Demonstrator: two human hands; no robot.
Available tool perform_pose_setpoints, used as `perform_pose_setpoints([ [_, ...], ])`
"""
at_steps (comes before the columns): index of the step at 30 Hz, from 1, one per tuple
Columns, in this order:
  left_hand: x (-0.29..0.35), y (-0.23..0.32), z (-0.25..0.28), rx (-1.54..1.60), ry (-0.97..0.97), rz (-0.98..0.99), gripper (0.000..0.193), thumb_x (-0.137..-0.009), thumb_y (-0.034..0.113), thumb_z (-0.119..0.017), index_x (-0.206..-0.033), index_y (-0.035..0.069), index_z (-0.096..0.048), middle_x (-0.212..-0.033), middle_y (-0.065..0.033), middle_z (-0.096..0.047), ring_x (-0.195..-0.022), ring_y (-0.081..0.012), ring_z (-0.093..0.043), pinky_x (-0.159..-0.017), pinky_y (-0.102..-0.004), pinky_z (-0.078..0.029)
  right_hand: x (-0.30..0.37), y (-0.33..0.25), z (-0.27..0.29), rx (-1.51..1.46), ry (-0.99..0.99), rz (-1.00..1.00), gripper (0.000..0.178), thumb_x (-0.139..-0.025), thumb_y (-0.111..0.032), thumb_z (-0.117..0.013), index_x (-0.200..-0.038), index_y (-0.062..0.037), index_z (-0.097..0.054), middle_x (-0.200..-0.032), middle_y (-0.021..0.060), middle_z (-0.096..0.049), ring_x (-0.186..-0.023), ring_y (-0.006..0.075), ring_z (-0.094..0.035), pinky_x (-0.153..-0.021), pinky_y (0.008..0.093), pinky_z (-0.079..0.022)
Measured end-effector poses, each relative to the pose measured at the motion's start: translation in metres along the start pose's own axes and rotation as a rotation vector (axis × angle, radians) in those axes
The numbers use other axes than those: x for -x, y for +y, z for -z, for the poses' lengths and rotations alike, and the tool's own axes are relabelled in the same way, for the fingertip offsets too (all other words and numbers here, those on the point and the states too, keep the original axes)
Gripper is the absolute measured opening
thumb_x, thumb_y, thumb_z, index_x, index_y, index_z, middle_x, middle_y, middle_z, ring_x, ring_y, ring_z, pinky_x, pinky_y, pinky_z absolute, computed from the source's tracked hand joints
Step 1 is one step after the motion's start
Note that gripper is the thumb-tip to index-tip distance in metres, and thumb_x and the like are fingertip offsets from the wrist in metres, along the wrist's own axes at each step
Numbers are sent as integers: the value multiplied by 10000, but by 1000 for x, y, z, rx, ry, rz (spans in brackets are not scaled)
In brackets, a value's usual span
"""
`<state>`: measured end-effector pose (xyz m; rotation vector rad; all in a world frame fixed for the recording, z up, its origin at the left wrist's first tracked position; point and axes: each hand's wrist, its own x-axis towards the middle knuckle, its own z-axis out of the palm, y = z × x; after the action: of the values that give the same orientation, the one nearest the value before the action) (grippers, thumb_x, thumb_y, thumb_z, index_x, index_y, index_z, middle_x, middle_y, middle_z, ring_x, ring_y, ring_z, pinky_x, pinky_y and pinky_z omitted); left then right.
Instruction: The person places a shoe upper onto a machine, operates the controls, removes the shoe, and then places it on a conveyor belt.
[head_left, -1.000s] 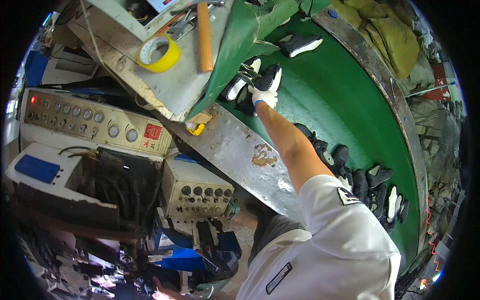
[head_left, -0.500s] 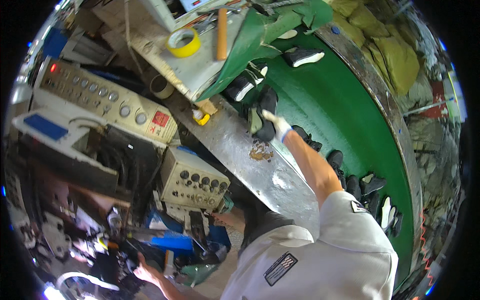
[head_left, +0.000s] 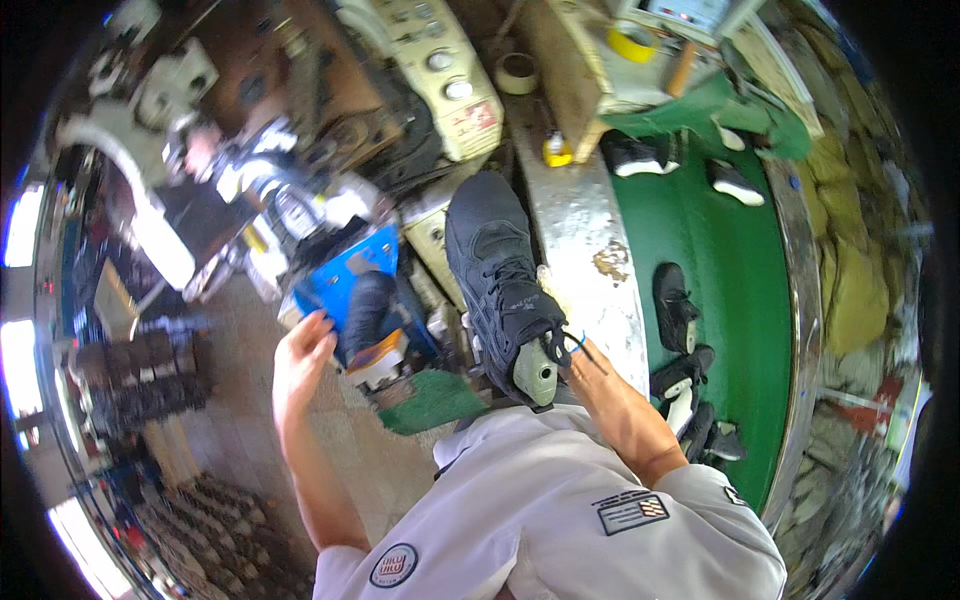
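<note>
A black lace-up shoe (head_left: 495, 270) is held up in front of my body, toe pointing away and heel toward me. A pale green shoe last (head_left: 536, 372) shows in its heel opening. My right hand (head_left: 546, 280), in a whitish glove, is closed on the shoe's right side; the shoe hides most of its fingers. My bare left hand (head_left: 304, 352), slightly blurred, is beside a blue bin (head_left: 375, 252), fingers loosely bent and apart, with nothing visible in them. Whether it touches the bin I cannot tell. A dark rounded object (head_left: 370, 305) lies at the bin.
A green belt (head_left: 720, 290) on the right carries several black shoes, one shoe (head_left: 672, 300) near its left edge. Between belt and me runs a metal ledge (head_left: 590, 215) bearing a yellow-capped bottle (head_left: 556, 150). Ahead stands a control panel (head_left: 450, 75). Yellow tape (head_left: 632, 42) sits on a shelf.
My right hand has lifted the shoe off the ledge area and brought it left, before my body. My view has turned left. My left hand has risen beside the blue bin.
</note>
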<state>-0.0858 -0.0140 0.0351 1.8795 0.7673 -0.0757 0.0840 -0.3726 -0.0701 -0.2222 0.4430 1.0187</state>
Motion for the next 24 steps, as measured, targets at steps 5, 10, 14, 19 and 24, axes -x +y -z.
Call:
perform_pose_setpoints([
  [5,-18,65,-50,552,-42,-71,464,-951,238,-684,-1317,-32,-595,-1121,-101,-697,-903,-178,-675,-828,-311,-548,-55,66,-11,511,-312,-83,505,-1086,-379,-358,-1386,14,-460,-1254,194,-597,-1137,245,-603,-1031,402,-498],
  [10,-36,34,-24,530,-45,-80,272,-881,144,-750,-1110,7,-695,-957,-32,-718,-761,-106,-658,-681,-247,-556,-64,98,-42,611,-209,-143,482,-1065,-378,-457,-1392,-25,-475,-1278,166,-606,-1138,237,-617,-1035,380,-503],
  [14,-25,35,-13,642,9,-22,270,-800,160,-829,-1009,32,-716,-895,-9,-714,-777,-79,-656,-650,-221,-526,-52,110,-91,470,-13,-61,404,-1015,-361,-598,-1220,-13,-615,-1096,120,-691,-935,192,-689,-856,337,-580],
  [19,-19,25,-12,649,82,-47,295,-825,122,-802,-1077,9,-698,-969,-55,-725,-829,-108,-681,-703,-245,-554,-40,117,-116,646,16,31,404,-1003,-384,-607,-1118,0,-658,-1001,89,-707,-862,171,-695,-782,318,-581],
  [24,6,30,-24,567,353,-194,435,-916,155,-717,-1284,-46,-599,-1170,-154,-690,-1027,-207,-684,-893,-330,-551,-29,117,-127,665,23,177,415,-992,-379,-620,-1153,3,-647,-1008,77,-696,-871,157,-679,-791,321,-570],
])
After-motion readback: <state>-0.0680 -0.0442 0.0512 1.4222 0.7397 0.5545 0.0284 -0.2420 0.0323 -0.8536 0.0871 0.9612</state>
